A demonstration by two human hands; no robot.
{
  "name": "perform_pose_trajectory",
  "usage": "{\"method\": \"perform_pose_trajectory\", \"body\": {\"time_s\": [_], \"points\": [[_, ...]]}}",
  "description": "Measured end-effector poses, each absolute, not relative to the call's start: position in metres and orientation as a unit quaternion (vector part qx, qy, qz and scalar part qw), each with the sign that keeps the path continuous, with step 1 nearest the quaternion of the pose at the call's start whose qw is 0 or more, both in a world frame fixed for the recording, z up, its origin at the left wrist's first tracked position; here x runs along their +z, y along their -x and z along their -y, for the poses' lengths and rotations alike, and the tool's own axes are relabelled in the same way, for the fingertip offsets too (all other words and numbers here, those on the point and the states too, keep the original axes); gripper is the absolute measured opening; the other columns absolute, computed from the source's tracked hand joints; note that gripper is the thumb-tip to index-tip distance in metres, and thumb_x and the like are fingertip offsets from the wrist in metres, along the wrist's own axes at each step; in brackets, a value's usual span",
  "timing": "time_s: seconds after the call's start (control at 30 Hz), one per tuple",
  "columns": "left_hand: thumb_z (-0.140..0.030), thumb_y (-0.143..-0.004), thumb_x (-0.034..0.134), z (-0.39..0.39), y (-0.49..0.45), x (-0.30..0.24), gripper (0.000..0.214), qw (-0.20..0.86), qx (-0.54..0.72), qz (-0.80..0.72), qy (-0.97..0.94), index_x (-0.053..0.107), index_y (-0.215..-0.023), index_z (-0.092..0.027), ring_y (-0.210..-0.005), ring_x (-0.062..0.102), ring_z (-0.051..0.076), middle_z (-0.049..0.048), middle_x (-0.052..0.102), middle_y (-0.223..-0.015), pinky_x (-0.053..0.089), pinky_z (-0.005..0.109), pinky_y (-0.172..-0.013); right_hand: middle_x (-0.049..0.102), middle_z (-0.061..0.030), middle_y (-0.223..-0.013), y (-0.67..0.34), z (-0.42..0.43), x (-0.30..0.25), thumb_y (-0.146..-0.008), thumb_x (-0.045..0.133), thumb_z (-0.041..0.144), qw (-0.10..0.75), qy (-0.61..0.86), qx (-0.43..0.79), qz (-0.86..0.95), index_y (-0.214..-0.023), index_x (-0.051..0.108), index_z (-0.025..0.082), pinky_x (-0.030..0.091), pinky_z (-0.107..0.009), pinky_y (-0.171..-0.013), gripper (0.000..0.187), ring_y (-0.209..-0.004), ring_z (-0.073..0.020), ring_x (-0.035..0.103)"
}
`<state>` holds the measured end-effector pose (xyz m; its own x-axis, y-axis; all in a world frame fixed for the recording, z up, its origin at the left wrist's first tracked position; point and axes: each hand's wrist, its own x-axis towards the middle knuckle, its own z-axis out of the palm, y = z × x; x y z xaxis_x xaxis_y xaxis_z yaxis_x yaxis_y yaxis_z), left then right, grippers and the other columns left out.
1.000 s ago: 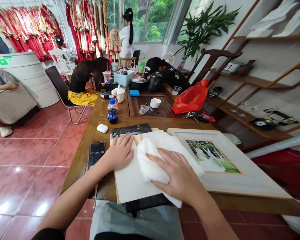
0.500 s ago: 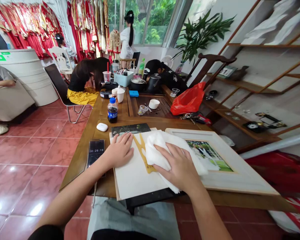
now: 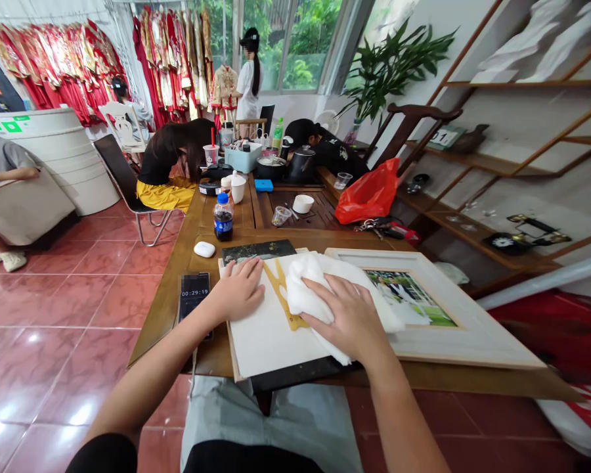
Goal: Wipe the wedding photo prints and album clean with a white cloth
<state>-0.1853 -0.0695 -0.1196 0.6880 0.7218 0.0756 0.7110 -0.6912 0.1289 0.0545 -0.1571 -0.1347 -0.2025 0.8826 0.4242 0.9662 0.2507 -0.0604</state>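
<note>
A white board (image 3: 261, 348) lies at the near edge of the wooden table, over a dark panel. On its left part my left hand (image 3: 240, 289) rests flat, fingers stretched out and holding nothing. A bunched white cloth (image 3: 305, 292) sits under my right hand (image 3: 347, 315), whose fingers curl over it. Between the hands is a yellow, flat piece with cut-out slots (image 3: 286, 302), partly covered by the cloth. To the right, a pale frame (image 3: 467, 335) holds a photo (image 3: 414, 299) of people on grass; the cloth overlaps its left side.
A phone (image 3: 195, 299) showing a timer and a white earbud case (image 3: 204, 249) lie left of the board. Beyond stand a cola bottle (image 3: 223, 217), a small white bowl (image 3: 303, 203) and a red plastic bag (image 3: 369, 194). Two people lean over the table's far end.
The camera view has shifted slightly. Both hands, the cloth and the board keep nearly the same places relative to each other.
</note>
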Motion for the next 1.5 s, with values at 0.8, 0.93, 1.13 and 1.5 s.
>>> {"method": "perform_pose_trajectory", "body": {"time_s": [0.8, 0.93, 1.13, 1.5], "points": [[-0.031, -0.101, 0.032, 0.070, 0.185, -0.118, 0.057, 0.057, 0.061, -0.387, -0.918, 0.032, -0.154, -0.011, -0.150, 0.028, 0.029, 0.0176, 0.033, -0.161, 0.020, 0.052, -0.121, 0.062, -0.0134, -0.136, -0.049, 0.146, -0.129, -0.071, 0.077, 0.042, 0.229, 0.425, 0.012, 0.876, -0.133, 0.064, 0.026, 0.036, -0.052, -0.103, 0.066, -0.127, -0.0354, 0.054], [-0.034, -0.102, 0.030, 0.069, 0.184, -0.119, 0.057, 0.054, 0.067, -0.390, -0.917, 0.033, -0.153, -0.008, -0.150, 0.029, 0.029, 0.0184, 0.032, -0.161, 0.020, 0.052, -0.121, 0.065, -0.0139, -0.130, -0.040, 0.147, -0.134, -0.082, 0.067, 0.046, 0.262, 0.564, -0.056, 0.782, -0.133, 0.063, 0.025, 0.042, -0.051, -0.097, 0.055, -0.120, -0.0350, 0.059], [-0.035, -0.102, 0.030, 0.069, 0.184, -0.122, 0.056, 0.053, 0.080, -0.386, -0.917, 0.032, -0.153, -0.011, -0.150, 0.030, 0.030, 0.0185, 0.034, -0.161, 0.021, 0.053, -0.120, 0.065, -0.0173, -0.126, -0.036, 0.146, -0.138, -0.092, 0.054, 0.052, 0.276, 0.666, -0.124, 0.682, -0.132, 0.063, 0.021, 0.042, -0.054, -0.093, 0.052, -0.116, -0.0372, 0.060], [-0.033, -0.101, 0.036, 0.069, 0.186, -0.119, 0.056, 0.057, 0.069, -0.377, -0.922, 0.035, -0.153, -0.013, -0.149, 0.031, 0.031, 0.0180, 0.034, -0.161, 0.022, 0.053, -0.120, 0.064, -0.0125, -0.132, -0.041, 0.151, -0.132, -0.073, 0.072, 0.044, 0.267, 0.440, -0.009, 0.857, -0.133, 0.063, 0.027, 0.039, -0.049, -0.101, 0.063, -0.122, -0.0329, 0.058]]}}
